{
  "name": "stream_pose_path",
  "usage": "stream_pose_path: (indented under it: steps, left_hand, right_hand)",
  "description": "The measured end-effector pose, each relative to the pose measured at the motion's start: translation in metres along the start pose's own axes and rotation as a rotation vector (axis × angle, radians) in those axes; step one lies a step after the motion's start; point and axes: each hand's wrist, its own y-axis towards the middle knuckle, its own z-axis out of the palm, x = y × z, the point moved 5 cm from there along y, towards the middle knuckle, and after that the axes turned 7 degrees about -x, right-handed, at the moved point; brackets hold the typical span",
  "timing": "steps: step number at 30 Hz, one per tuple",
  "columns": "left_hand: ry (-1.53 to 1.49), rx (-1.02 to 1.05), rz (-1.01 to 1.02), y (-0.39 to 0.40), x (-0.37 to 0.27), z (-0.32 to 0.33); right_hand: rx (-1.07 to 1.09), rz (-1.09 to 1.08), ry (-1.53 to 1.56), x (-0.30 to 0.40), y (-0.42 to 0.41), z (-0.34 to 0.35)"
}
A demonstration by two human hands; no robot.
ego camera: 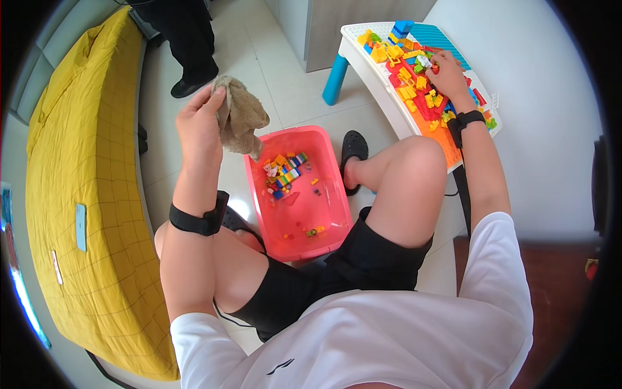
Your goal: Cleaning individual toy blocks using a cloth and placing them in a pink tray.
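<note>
Pinched between the thumb and fingers of my left hand (pixel 199 121) is a brown fuzzy cloth (pixel 243 114), which hangs over the upper left corner of a pink plastic tub (pixel 344 206). Inside the tub lie striped rows of stacked toy bricks (pixel 290 176), a small light animal figure (pixel 271 170) and several loose pieces. My right hand (pixel 449 75) reaches down among a heap of colourful toy bricks (pixel 422 82) on a white play table (pixel 376 82). Its fingers are beside a small white piece (pixel 423 61) and some green and red bricks; whether they grip one cannot be told.
A short blue brick tower (pixel 400 31) stands at the table's far end, above a blue leg (pixel 335 80). To the left is a bed with a yellow cover (pixel 97 194), with a phone (pixel 81 227) on it. Another person's black-trousered legs (pixel 187 39) are beyond the cloth.
</note>
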Motion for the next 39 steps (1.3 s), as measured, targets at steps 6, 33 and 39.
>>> stream_pose_path:
  steps: [6,33,39]
  left_hand:
    - [-0.004,0.007,-0.003,0.001,0.0,0.001]
    - [0.019,-0.015,-0.006,0.002,0.003,0.002]
    - [-0.005,-0.014,0.015,0.002,0.002,0.002]
  right_hand:
    - [0.035,0.031,-0.013,-0.009,0.0,0.011]
    - [-0.31,0.06,0.257,-0.014,0.005,0.003]
    - [-0.398,0.02,0.221,-0.028,0.007,0.003]
